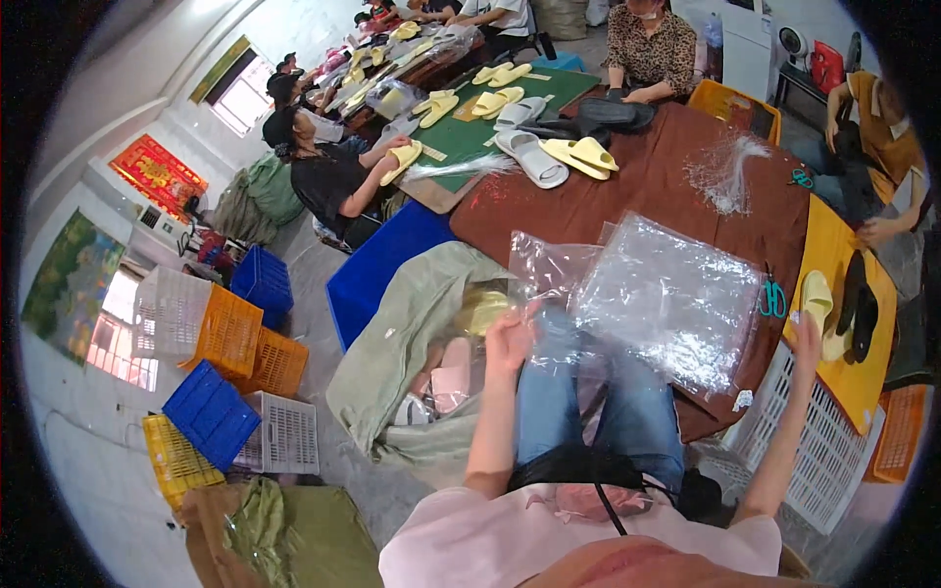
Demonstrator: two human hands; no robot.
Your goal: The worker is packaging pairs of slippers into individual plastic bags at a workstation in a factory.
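Observation:
My left hand (pixel 510 338) is closed on the near left edge of a clear plastic bag (pixel 545 263), which hangs above my lap. A stack of clear plastic bags (pixel 667 294) lies on the brown cloth in front of me. Stretched out to the right, my right hand (pixel 807 338) grips the near end of a pale yellow slipper (pixel 817 296) at the edge of a yellow board. Another yellow slipper (pixel 836 343) and a pair of black slippers (pixel 859 309) lie beside it. Below my left hand, an open sack (pixel 392 314) holds bagged pink and yellow slippers.
The brown-covered table (pixel 627 167) bears turquoise scissors (pixel 772 297), plastic strands (pixel 733 174) and grey and yellow slippers (pixel 583 157). White crates (pixel 809 441) stand under the yellow board (pixel 814 235). Stacked crates (pixel 230 323) fill the left floor. Several people sit around the tables.

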